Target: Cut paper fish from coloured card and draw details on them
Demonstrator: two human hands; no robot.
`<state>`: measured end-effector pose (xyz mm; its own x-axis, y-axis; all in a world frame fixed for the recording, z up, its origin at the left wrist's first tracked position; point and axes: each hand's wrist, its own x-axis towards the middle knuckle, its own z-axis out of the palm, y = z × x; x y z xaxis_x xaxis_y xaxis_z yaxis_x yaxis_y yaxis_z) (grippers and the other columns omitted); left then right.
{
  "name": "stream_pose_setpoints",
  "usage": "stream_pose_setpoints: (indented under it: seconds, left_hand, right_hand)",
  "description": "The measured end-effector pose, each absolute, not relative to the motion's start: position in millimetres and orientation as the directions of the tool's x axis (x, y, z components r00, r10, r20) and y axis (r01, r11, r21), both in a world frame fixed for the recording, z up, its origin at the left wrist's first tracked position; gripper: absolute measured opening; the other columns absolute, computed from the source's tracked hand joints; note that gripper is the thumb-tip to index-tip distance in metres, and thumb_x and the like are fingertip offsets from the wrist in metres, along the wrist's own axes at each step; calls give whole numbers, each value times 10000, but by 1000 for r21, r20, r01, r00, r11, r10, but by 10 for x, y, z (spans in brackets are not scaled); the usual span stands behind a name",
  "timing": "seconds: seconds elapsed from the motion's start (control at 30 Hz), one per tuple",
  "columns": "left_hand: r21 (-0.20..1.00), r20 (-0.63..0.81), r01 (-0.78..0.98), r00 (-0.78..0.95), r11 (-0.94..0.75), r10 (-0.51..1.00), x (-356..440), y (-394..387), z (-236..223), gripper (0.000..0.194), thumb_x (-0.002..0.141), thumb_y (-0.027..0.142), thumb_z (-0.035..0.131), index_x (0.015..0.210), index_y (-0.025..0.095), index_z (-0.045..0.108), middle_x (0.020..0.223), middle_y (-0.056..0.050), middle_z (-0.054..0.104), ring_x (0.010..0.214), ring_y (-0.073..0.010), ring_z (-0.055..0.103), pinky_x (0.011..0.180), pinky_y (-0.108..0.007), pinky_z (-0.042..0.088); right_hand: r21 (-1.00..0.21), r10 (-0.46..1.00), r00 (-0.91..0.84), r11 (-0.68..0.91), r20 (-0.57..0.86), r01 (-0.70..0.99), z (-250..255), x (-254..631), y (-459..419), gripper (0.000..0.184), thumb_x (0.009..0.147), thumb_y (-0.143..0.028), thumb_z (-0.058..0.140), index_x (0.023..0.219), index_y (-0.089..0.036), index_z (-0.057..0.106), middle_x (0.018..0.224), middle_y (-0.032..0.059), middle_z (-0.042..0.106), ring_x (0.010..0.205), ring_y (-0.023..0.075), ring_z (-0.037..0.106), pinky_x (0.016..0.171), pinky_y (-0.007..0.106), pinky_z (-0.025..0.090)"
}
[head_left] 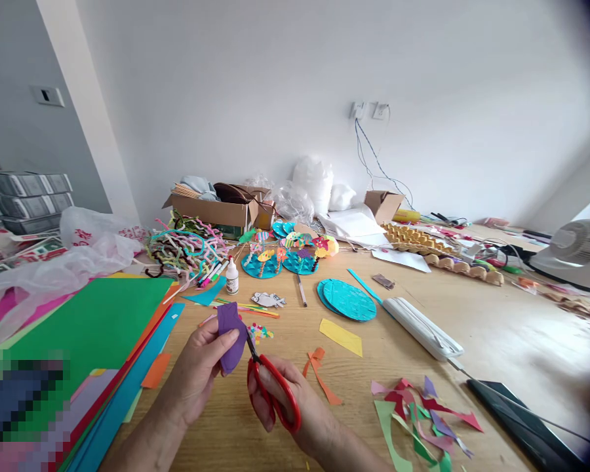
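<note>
My left hand (209, 354) pinches a piece of purple paper (232, 357) between thumb and fingers above the table. Red-handled scissors (288, 400) are in my right hand (295, 393), with fingers through the loops. Their dark blades point up and left, at the right edge of the purple paper. Just beyond lie small coloured dots (261, 333) and a paper fish cutout (268, 299). A yellow paper piece (341, 335) and orange scraps (320, 373) rest to the right of the scissors.
Stacked coloured sheets (128, 314) fill the left side. A glue bottle (232, 276), turquoise ovals (347, 299) and decorated blue pieces (263, 264) stand farther back. At right are a white power strip (423, 328), paper offcuts (423, 419) and a dark tablet-like slab (521, 419).
</note>
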<state>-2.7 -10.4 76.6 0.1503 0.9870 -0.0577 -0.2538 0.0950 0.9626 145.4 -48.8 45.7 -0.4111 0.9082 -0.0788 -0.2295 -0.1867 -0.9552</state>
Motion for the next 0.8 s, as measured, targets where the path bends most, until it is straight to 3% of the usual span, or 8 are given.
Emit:
stream_pose_setpoints:
  seconds: [0.2,0.47,0.8]
  left_hand:
    - [956,-73,-271,136,108,988,-23,-109,777,255,607,384,758,695,168,656,552,30,535,490,-86,363,423,-179,286]
    - [925,-131,-329,188,188,973,-42,-106,759,272,622,349,758,803,171,662,559,51,514,484,-68,364,425,-172,272]
    - [884,-125,-396,313,249,941,-47,-88,754,260,648,335,753,645,166,555,457,80,438,406,-42,309,370,-153,213]
  right_hand:
    - [-952,909,-407,-201,-92,-233,476,1442,-501,536,702,-688,572,692,-154,525,415,-58,446,354,59,350,402,206,207]
    - [-923,909,-418,-159,2,-351,486,1446,-525,511,757,-646,556,693,-139,544,428,-43,447,367,68,358,417,212,215]
    - [-931,905,-426,-159,-5,-327,496,1459,-523,494,762,-622,571,667,-139,535,431,-41,446,366,67,361,409,208,213]
